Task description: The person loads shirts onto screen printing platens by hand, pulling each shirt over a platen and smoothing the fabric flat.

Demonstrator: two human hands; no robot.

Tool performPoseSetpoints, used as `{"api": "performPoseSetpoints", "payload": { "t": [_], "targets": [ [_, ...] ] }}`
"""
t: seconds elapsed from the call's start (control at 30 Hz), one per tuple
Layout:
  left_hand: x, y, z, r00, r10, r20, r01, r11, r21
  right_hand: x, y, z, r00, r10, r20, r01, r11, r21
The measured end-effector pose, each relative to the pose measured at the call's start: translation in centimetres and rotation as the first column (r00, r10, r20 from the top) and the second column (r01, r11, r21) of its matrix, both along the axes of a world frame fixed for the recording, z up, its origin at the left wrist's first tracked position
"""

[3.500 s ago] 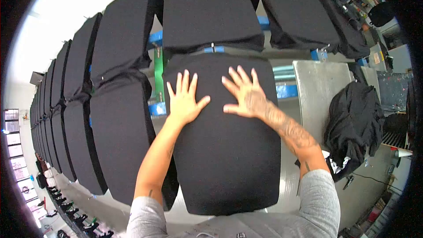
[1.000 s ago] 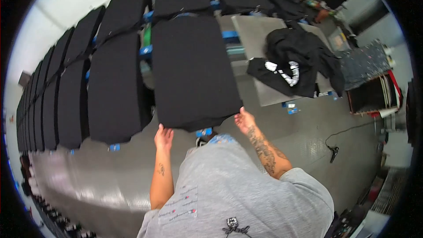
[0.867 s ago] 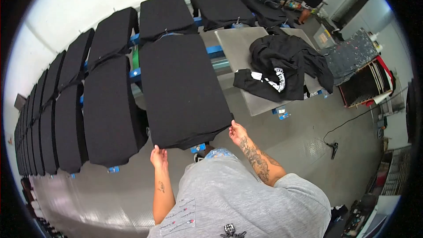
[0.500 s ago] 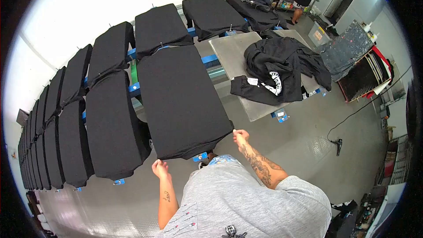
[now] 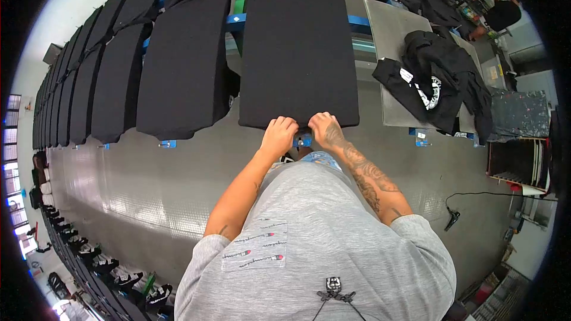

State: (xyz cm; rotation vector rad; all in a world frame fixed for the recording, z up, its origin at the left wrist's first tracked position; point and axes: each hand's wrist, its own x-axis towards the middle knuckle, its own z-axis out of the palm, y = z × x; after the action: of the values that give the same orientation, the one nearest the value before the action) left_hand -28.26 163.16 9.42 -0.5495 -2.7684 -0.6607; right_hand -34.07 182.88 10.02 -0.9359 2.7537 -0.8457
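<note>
A black garment lies smooth and flat over the board in front of me. My left hand and my right hand are side by side at the middle of its near edge. Both have their fingers curled over the black cloth, gripping the hem, with a small gap between them. A blue bracket shows below the edge between my hands.
More black-covered boards run off to the left. At the right, a bare metal board carries a crumpled black garment with white print. A co-worker is at the back right. A black tool with a cord lies on the floor.
My hands have moved from the two near corners of the board to the middle of its near edge, closing on the cloth there. The camera view has turned, shifting the boards.
</note>
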Motion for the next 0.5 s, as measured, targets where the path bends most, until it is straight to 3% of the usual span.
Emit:
{"api": "performPoseSetpoints", "payload": {
  "t": [0.1,0.2,0.33,0.37,0.43,0.47,0.5],
  "targets": [
    [-0.8,0.3,0.4,0.99,0.086,0.109,-0.092,0.994,0.051,-1.4,-0.5,0.3,0.956,-0.096,0.278,0.1,0.995,0.0],
    [0.3,-0.1,0.6,0.991,-0.002,0.133,0.013,0.997,-0.081,0.3,-0.3,1.0,0.999,0.031,0.037,-0.032,0.999,0.031],
    [3.7,0.0,0.6,0.993,0.063,0.096,-0.075,0.989,0.126,2.4,0.8,-0.3,0.992,0.042,-0.121,-0.046,0.998,-0.031],
    [3.2,-0.3,0.6,0.991,0.064,0.115,-0.08,0.987,0.138,1.9,0.4,0.3,0.998,-0.013,0.061,0.008,0.996,0.084],
    [2.1,-1.5,1.1,0.983,0.056,0.173,-0.084,0.984,0.16,0.2,-0.9,1.8,0.998,-0.046,0.049,0.043,0.998,0.054],
    [0.6,-2.0,1.8,0.99,0.117,0.083,-0.132,0.97,0.202,-0.7,-1.8,2.0,0.997,-0.064,0.042,0.063,0.997,0.039],
    [-0.7,-2.6,2.9,0.972,0.234,0.035,-0.237,0.956,0.175,-1.6,-2.9,1.7,0.991,-0.079,-0.107,0.084,0.996,0.036]
  ]
}}
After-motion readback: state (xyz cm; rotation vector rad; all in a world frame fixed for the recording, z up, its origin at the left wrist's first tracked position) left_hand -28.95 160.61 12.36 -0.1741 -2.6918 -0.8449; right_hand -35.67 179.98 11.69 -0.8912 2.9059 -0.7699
